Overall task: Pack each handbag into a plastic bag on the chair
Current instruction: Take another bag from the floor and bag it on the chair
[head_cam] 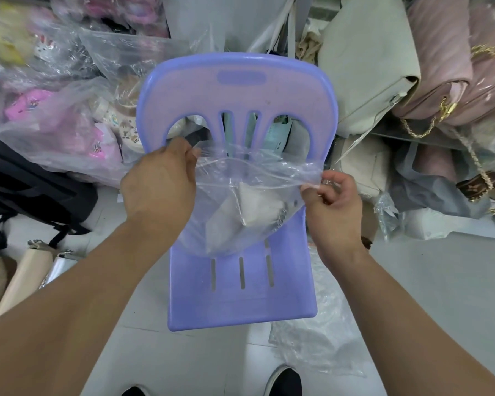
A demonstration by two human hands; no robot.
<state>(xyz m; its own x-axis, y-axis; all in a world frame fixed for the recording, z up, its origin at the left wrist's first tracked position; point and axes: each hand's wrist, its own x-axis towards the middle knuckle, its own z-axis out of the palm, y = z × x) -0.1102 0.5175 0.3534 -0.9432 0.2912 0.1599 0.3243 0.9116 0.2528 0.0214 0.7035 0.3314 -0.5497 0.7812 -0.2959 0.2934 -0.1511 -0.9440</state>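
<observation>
Left hand (157, 178) and right hand (333, 207) each pinch one side of the mouth of the clear plastic bag (212, 224), held over the seat of the lilac moulded chair (240, 298). The pale, chain-strapped handbag (255, 207) lies inside, low in the bag. The film is thin, slack and crinkled, so the mouth edges are best drawn taut and level to close evenly without tearing.

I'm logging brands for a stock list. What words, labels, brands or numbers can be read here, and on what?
No text is legible.
Brown patterned strap: printed motifs, too blurred to read.
Gold metal clasp: possibly lettering, too blurred.
Pink cartoon-print items in plastic wrap: pictures, no readable words.
Clear plastic bag and purple plastic chair: no print visible.
</observation>
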